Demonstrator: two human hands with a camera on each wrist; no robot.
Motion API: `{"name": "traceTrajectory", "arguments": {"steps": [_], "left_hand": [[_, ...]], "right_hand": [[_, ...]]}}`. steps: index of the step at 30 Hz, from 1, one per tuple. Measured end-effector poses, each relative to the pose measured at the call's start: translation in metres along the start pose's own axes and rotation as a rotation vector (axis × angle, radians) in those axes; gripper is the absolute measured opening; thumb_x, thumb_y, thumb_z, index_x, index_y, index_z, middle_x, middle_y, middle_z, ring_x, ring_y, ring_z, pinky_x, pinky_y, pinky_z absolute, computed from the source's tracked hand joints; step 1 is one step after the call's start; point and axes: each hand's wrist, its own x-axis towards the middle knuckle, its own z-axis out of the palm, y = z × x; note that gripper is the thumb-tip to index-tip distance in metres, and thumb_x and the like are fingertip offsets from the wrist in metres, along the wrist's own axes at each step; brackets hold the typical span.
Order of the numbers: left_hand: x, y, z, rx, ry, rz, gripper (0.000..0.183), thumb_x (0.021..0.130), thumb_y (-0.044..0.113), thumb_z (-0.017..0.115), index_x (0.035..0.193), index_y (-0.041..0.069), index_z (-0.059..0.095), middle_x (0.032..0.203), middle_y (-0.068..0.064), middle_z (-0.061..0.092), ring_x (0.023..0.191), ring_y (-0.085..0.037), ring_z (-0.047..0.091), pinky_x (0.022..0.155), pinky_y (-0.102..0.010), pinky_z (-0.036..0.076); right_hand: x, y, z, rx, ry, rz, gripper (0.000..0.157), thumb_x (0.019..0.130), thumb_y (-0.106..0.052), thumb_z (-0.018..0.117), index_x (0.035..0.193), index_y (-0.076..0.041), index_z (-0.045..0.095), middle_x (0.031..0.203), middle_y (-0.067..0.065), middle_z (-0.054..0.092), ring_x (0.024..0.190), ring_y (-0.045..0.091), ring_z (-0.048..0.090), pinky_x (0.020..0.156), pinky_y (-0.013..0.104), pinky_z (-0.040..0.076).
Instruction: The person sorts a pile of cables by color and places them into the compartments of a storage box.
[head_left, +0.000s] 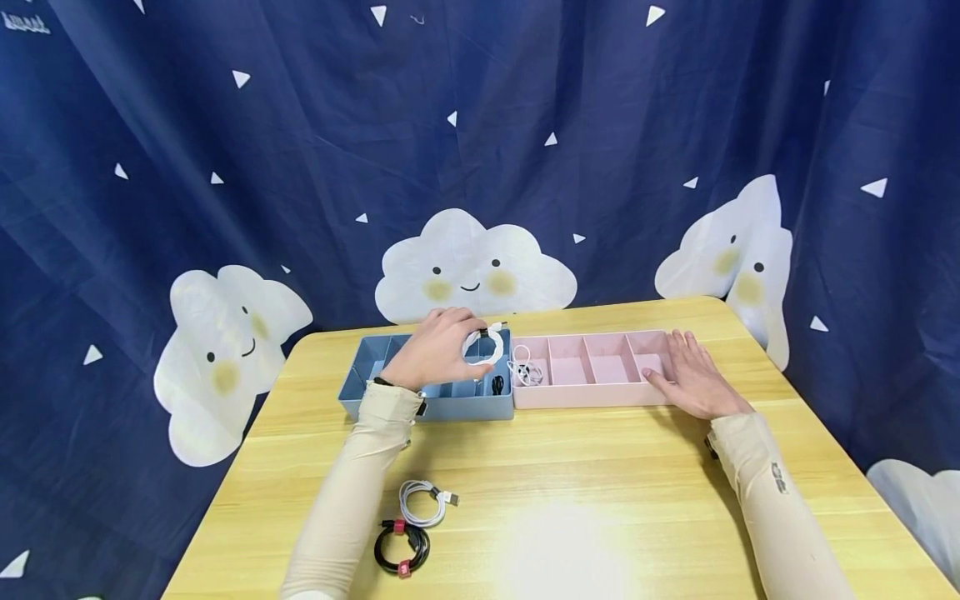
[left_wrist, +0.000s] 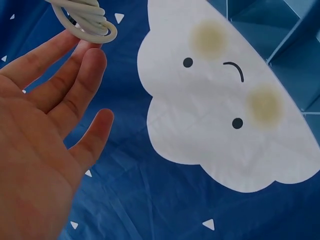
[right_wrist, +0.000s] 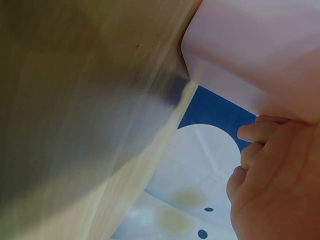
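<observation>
My left hand [head_left: 442,346] is raised over the blue divided box [head_left: 472,408], pinching a coiled white cable [head_left: 495,348] with a black tie between thumb and fingers. In the left wrist view the coil shows at the fingertips, its upper part cut off by the frame. A black cable [head_left: 497,384] lies in the blue box's right-hand compartment. My right hand [head_left: 699,379] holds the right end of the pink divided box [head_left: 592,397], thumb over the end compartment and fingers along the outer end wall. Another thin white cable [head_left: 534,375] sits in its leftmost compartment.
On the wooden table [head_left: 600,475], nearer me, lie a coiled white USB cable [head_left: 405,504] and a coiled black cable [head_left: 425,550] with red straps. The two boxes stand end to end. A blue cloud-print curtain [head_left: 480,150] hangs behind the table.
</observation>
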Motion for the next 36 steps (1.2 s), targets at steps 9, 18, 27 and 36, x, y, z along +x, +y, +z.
{"name": "traceTrajectory", "arguments": {"steps": [9,18,27,36], "left_hand": [[0.014,0.010,0.008,-0.001,-0.015,0.022,0.068,0.082,0.058,0.074,0.133,0.014,0.068,0.128,-0.003,0.067,0.122,-0.023,0.062,0.114,-0.046,0.043],[0.027,0.021,0.017,0.010,-0.022,0.061,0.067,0.082,0.058,0.075,0.132,0.014,0.069,0.125,-0.003,0.068,0.118,-0.023,0.063,0.112,-0.046,0.044],[0.034,0.028,0.022,0.026,-0.034,0.066,0.067,0.083,0.058,0.075,0.133,0.013,0.068,0.127,-0.004,0.068,0.118,-0.024,0.063,0.112,-0.046,0.044],[0.041,0.030,0.029,0.027,-0.052,0.076,0.067,0.083,0.058,0.074,0.133,0.014,0.068,0.130,-0.004,0.067,0.123,-0.025,0.062,0.113,-0.046,0.042]], "right_hand": [[0.000,0.001,0.000,0.004,0.000,-0.001,0.095,0.106,-0.054,0.041,0.159,0.015,0.003,0.166,0.040,-0.001,0.156,0.057,-0.005,0.124,0.070,0.004],[-0.001,0.002,0.000,0.004,-0.005,0.005,0.095,0.106,-0.054,0.041,0.159,0.015,0.002,0.166,0.040,0.001,0.156,0.057,-0.005,0.124,0.071,0.004],[0.000,0.001,0.001,0.004,-0.013,0.012,0.097,0.106,-0.055,0.040,0.159,0.015,0.001,0.166,0.039,-0.001,0.157,0.055,-0.005,0.125,0.070,0.004],[0.000,0.000,0.001,0.001,-0.002,0.017,0.097,0.105,-0.056,0.041,0.159,0.015,0.001,0.166,0.040,0.003,0.156,0.057,-0.001,0.124,0.070,0.005]]}}
